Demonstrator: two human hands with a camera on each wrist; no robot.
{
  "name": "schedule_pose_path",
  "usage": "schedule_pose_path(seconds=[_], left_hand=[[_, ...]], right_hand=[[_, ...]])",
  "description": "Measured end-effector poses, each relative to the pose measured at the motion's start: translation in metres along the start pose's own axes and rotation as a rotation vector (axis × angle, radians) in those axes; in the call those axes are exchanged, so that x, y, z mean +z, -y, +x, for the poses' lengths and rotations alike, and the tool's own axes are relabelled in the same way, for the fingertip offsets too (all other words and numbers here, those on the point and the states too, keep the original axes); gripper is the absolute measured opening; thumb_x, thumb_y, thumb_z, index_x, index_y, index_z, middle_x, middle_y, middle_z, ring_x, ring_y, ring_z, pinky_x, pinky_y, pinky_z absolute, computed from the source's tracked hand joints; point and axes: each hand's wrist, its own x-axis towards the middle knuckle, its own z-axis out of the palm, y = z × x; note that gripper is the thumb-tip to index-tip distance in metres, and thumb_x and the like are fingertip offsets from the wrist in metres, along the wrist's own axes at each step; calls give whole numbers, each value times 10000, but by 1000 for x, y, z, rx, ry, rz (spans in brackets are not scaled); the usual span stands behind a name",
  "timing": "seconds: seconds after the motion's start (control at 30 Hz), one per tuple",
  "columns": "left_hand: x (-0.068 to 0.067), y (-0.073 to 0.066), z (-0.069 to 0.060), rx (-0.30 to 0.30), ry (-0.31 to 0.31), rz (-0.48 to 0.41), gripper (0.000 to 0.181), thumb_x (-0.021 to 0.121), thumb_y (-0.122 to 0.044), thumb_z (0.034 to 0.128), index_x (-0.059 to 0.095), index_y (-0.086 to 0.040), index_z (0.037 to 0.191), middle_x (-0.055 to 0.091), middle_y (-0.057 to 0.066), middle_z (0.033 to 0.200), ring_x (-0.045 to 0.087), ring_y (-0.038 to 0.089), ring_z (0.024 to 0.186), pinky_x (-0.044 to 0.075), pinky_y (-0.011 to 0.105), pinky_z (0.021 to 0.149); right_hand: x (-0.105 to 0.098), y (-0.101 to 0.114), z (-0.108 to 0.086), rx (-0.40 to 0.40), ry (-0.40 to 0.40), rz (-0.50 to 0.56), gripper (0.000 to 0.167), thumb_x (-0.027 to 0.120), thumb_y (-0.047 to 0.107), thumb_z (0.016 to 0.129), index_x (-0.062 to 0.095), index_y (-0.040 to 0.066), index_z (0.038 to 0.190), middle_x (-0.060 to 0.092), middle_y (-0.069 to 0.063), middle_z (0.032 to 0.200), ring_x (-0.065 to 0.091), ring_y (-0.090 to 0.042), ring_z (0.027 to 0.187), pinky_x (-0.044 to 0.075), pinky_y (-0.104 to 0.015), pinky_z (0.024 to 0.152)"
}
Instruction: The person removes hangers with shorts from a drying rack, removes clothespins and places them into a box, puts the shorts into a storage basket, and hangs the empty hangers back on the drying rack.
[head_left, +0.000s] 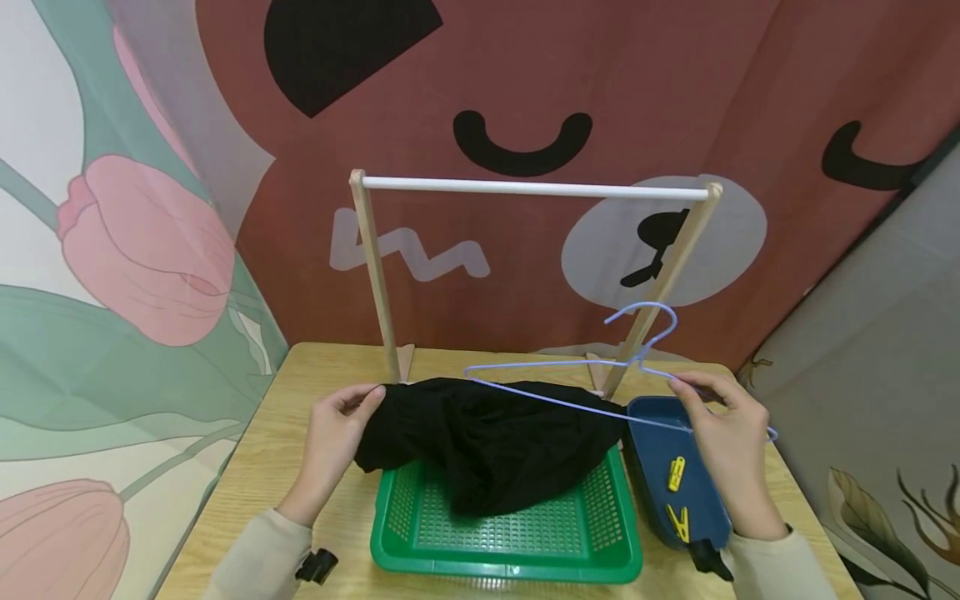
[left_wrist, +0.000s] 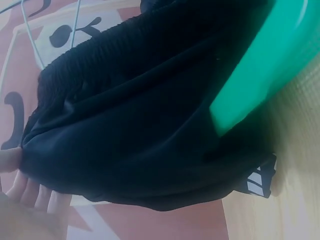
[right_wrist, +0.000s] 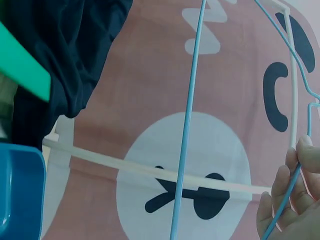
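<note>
My left hand (head_left: 335, 427) pinches the left end of a pair of black shorts (head_left: 495, 450), which drapes over a green basket. In the left wrist view the shorts (left_wrist: 140, 110) show a gathered elastic waistband and a white striped mark near one corner; fingertips (left_wrist: 30, 192) of that hand are at the edge of the cloth. My right hand (head_left: 731, 450) grips a light blue hanger (head_left: 555, 402) by its right arm, hook upward. The hanger's left part passes in front of the shorts. In the right wrist view, thumb and fingers (right_wrist: 300, 190) close around the hanger wire.
The green basket (head_left: 506, 568) stands at the table's front. Right of it, a blue tray (head_left: 647, 483) holds yellow clothespins (head_left: 677, 473). Behind stands a wooden rack with a white bar (head_left: 532, 188). A patterned curtain hangs behind the table (head_left: 315, 367).
</note>
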Motion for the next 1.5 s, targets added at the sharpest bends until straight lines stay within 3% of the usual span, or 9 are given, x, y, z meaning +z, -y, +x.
schedule_pose_path(seconds=[0.17, 0.33, 0.6, 0.8, 1.07, 1.33, 1.5], left_hand=[[7, 2, -1, -27, 64, 20, 261, 682, -253, 961, 756, -28, 1073, 721, 121, 1072, 665, 241, 970, 523, 329, 851], [17, 6, -5, -36, 176, 44, 232, 685, -231, 959, 756, -43, 1073, 721, 101, 1064, 672, 240, 987, 522, 432, 904], [31, 13, -10, 20, 317, 91, 108, 715, -155, 924, 770, -67, 955, 730, 26, 951, 678, 196, 921, 546, 415, 847], [36, 17, -14, 61, 423, 154, 123, 706, -162, 932, 768, -64, 974, 724, 10, 946, 672, 154, 869, 559, 362, 771], [37, 18, -17, 59, 561, 178, 151, 708, -191, 933, 761, -52, 958, 701, 2, 886, 650, 134, 814, 554, 338, 715], [43, 22, -17, 93, 600, 186, 152, 687, -199, 950, 764, -69, 964, 707, -15, 884, 650, 119, 803, 551, 318, 702], [40, 20, -13, 112, 591, 142, 202, 645, -209, 982, 749, -39, 1013, 729, 11, 901, 685, 159, 808, 563, 331, 728]], right_hand=[[-4, -3, 1, 12, -4, -20, 102, 773, -13, 839, 766, -2, 941, 634, 224, 832, 573, 21, 763, 409, -118, 656], [-6, -3, 0, 17, -15, -14, 100, 773, -28, 834, 761, -15, 932, 626, 233, 824, 570, 19, 759, 413, -115, 667], [-4, -4, -1, 31, 0, -9, 99, 774, -3, 843, 765, 4, 941, 643, 189, 825, 571, -3, 769, 412, -132, 670], [-1, -7, -4, 27, 8, -1, 99, 767, -17, 845, 756, -24, 943, 636, 224, 850, 573, 9, 785, 416, -121, 683], [3, -9, -6, 38, 24, -23, 99, 771, -5, 846, 758, -6, 944, 641, 241, 885, 578, 43, 797, 424, -100, 707], [5, -10, -9, 8, 47, 17, 117, 772, -58, 821, 758, -2, 922, 668, 158, 878, 587, 37, 800, 434, -101, 723], [6, -12, -10, 11, 51, 10, 108, 772, -46, 827, 752, -7, 926, 644, 205, 890, 590, 28, 801, 437, -101, 714]])
